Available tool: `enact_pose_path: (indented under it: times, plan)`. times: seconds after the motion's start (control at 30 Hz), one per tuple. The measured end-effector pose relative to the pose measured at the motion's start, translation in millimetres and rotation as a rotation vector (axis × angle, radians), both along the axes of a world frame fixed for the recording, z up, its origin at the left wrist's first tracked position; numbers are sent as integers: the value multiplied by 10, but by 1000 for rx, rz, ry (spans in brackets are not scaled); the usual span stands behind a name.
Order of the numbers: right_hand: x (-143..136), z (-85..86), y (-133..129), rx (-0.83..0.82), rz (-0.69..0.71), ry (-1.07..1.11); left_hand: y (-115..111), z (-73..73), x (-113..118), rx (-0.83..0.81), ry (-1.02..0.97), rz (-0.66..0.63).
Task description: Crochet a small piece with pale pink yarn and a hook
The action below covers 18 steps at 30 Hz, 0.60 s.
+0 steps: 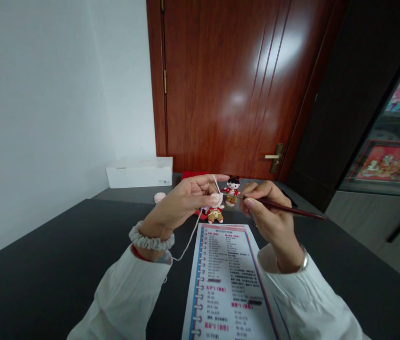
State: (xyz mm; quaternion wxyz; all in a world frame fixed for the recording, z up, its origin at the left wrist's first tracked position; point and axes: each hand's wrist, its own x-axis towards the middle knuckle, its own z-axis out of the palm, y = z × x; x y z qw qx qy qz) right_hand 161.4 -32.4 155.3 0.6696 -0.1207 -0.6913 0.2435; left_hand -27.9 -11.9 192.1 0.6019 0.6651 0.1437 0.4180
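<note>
My left hand (193,196) pinches a small pale pink crochet piece (216,199) between thumb and fingers, its index finger stretched out with yarn looped over it. The pale yarn (190,240) hangs from that hand down past the wrist. In my right hand (269,205) is a crochet hook (292,208) with a dark red handle, held like a pencil; its thin metal tip points left and reaches the crochet piece. Behind the hands stands a crocheted doll (233,189) with black hair. A second doll body (215,216) in red and tan sits partly hidden behind my left hand.
A printed pattern sheet (228,283) lies on the black table (62,264) below my hands. At the back are a long white box (139,172), a pink yarn ball (159,197) and something red (193,174). A wooden door (221,94) stands beyond.
</note>
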Motion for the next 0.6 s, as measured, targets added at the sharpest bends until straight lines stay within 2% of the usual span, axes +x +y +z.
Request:
enact_pose_path:
  times: [0.2, 0.3, 0.4, 0.5, 0.6]
  plan:
    - [107, 37, -37, -27, 58, -85, 4, -6, -31, -31, 54, -84]
    - [144, 57, -58, -59, 169, -103, 5, -11, -57, -36, 74, -128]
    - [126, 81, -60, -170, 303, -37, 12, -25, -69, -25, 107, -166]
    - [52, 111, -42, -332, 415, 77, 12, -38, -26, 38, 141, -87]
    - [-69, 129, -19, -439, 483, 152, -18, -28, 71, 158, 118, 91]
